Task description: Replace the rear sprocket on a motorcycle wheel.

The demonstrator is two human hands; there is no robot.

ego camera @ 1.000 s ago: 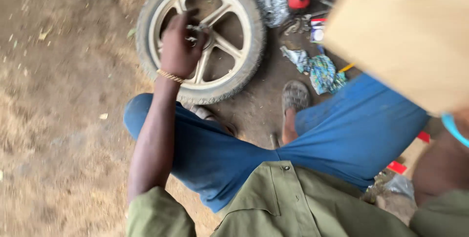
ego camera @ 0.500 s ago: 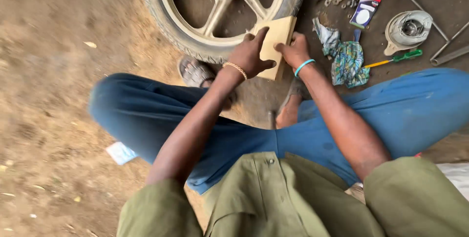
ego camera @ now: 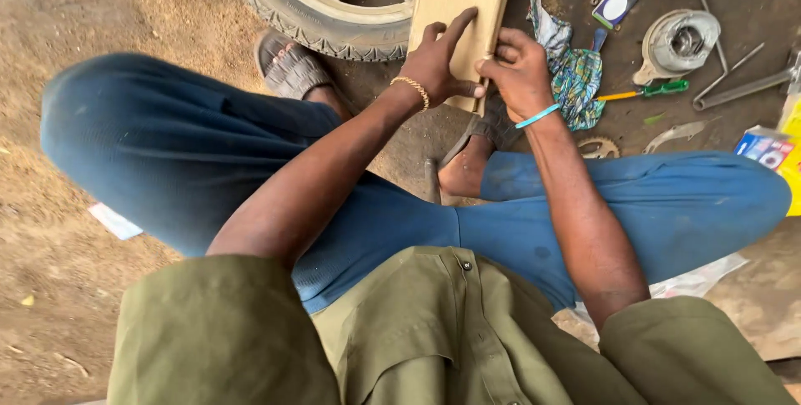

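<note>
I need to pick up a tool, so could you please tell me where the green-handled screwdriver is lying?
In the head view, the green-handled screwdriver lies on the ground at upper right, just right of the patterned cloth and below the round metal housing.

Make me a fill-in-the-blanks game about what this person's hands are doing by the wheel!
1. Both hands grip a flat tan ____ box.
2. The left hand wears a ____ coloured bracelet on its wrist.
3. The right hand wears a light ____ band on its wrist.
4. The screwdriver lying on the ground has a ____ handle.

Missing words: cardboard; gold; blue; green
</note>
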